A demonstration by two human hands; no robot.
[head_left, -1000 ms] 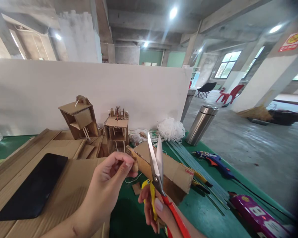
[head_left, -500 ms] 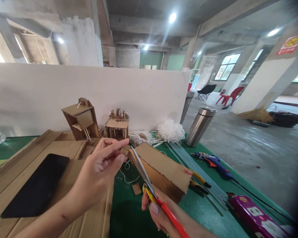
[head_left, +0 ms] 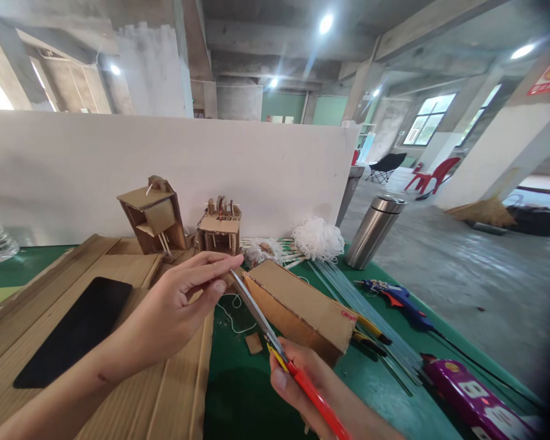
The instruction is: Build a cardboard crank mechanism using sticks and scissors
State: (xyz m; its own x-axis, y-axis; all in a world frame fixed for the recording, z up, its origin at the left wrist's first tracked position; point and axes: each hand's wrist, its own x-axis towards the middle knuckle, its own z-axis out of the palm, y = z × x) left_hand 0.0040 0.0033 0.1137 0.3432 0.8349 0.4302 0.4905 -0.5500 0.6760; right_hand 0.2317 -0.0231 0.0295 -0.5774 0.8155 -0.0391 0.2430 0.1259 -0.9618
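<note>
Between thumb and fingers, my left hand (head_left: 183, 308) pinches a small piece of cardboard (head_left: 228, 280), mostly covered by the fingers. My right hand (head_left: 302, 379) grips red-and-yellow-handled scissors (head_left: 261, 321), their blades pointing up and left to the cardboard piece. Whether the blades are cutting into it I cannot tell. Just behind the blades lies a long cardboard box (head_left: 302, 299). A small cardboard scrap (head_left: 253, 343) and a white string (head_left: 231, 318) rest on the green table (head_left: 242, 397) below.
Cardboard sheets (head_left: 165, 391) with a black phone (head_left: 76, 330) lie left. Two cardboard models (head_left: 153, 214) stand by the white partition (head_left: 238, 153). On the right are a steel flask (head_left: 376, 232), glue sticks (head_left: 362, 311), a glue gun (head_left: 401, 304), a purple case (head_left: 472, 391) and white string (head_left: 318, 238).
The scissor blades have come closer together, and the right-hand fingers have drawn in around the handles. The left hand still pinches the cardboard piece. The view has shifted slightly.
</note>
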